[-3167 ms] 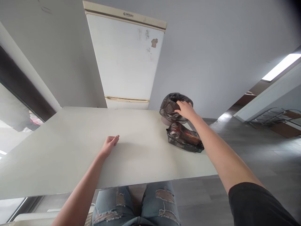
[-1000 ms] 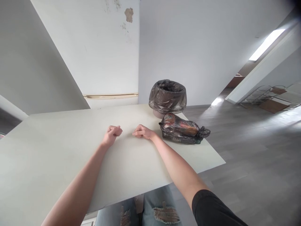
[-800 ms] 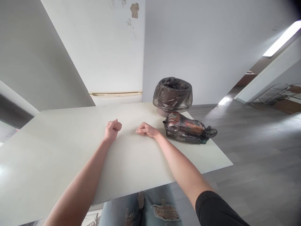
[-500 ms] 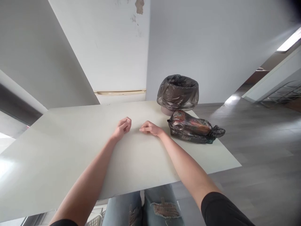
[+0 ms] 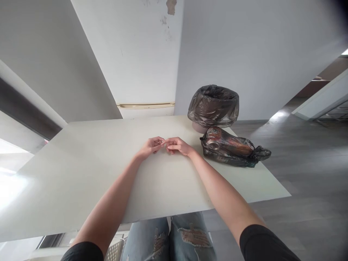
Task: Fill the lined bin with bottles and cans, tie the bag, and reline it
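Both forearms reach over a white table (image 5: 103, 174). My left hand (image 5: 152, 146) rests near the middle with its fingers stretched loosely towards the right, holding nothing. Its fingertips meet those of my right hand (image 5: 178, 145), whose fingers are extended and slightly bent, also without anything in them. To the right of my right hand lies a knotted dark translucent plastic bag (image 5: 231, 146) on its side, with reddish and orange things showing through. Behind it stands a trash bin (image 5: 199, 127) lined with a black plastic bag (image 5: 214, 108), its mouth open upward.
A white refrigerator (image 5: 136, 65) with a horizontal handle stands beyond the table's far edge, beside a grey wall (image 5: 223, 47). Grey wooden floor (image 5: 307, 159) extends on the right. My legs in ripped jeans (image 5: 174, 235) are below the near edge.
My hands have come together and their fingers, curled before, are now stretched out with the tips meeting. The whole view has shifted slightly; the bag and bin stay in place.
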Action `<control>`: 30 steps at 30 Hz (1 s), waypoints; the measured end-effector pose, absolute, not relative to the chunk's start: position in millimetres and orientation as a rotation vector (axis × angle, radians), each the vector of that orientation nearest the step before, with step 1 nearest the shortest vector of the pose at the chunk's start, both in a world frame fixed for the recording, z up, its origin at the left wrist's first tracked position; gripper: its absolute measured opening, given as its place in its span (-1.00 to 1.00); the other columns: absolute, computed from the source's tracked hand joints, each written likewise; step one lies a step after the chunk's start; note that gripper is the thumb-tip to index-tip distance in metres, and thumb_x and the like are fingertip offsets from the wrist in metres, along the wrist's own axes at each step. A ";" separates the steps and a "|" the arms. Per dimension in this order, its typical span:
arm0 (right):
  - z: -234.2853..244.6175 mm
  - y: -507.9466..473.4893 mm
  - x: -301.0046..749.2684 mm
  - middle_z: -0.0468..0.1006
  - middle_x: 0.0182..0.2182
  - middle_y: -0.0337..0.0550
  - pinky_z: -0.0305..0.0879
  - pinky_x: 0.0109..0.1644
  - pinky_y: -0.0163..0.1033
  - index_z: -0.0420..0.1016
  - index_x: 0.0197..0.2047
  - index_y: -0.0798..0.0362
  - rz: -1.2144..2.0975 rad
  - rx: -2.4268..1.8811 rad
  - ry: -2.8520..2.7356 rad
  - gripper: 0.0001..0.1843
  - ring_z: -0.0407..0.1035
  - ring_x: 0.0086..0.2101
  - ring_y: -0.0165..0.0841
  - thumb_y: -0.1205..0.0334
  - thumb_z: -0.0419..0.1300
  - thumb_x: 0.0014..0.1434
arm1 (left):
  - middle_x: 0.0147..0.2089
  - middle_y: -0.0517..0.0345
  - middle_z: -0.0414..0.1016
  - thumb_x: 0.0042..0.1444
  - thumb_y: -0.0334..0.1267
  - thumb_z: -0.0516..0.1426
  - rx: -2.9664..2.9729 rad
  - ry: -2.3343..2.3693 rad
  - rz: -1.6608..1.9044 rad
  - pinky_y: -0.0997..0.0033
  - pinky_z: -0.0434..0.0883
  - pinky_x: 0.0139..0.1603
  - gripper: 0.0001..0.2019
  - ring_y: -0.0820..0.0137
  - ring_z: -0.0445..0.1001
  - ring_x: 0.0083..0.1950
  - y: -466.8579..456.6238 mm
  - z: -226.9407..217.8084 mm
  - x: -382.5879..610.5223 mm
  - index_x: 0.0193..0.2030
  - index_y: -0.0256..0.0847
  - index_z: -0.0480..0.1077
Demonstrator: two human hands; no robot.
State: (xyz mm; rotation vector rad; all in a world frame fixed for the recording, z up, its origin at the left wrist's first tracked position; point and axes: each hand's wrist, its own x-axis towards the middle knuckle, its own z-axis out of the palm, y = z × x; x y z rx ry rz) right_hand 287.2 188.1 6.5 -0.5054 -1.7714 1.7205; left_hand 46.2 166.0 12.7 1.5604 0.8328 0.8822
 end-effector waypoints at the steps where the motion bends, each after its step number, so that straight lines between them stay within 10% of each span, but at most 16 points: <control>1: 7.2 187.9 287.2 0.59 -0.40 -0.23 0.30 -0.39 -0.33 0.60 0.08 0.12 1.726 -0.506 -1.777 -0.61 0.36 -0.51 -0.45 0.11 0.36 0.24 | -0.37 0.19 0.44 0.21 0.00 0.35 1.561 0.835 0.884 0.46 0.23 -0.44 -0.65 0.52 0.25 -0.46 166.1 12.2 46.2 -0.03 -0.22 0.53; 30: 5.0 188.9 286.3 0.57 -0.39 -0.23 0.32 -0.38 -0.33 0.62 0.10 0.12 1.727 -0.513 -1.779 -0.59 0.40 -0.49 -0.45 0.12 0.38 0.24 | -0.29 0.14 0.49 0.20 -0.05 0.34 1.526 0.777 0.878 0.46 0.28 -0.40 -0.70 0.51 0.30 -0.42 162.5 19.4 45.6 -0.07 -0.23 0.53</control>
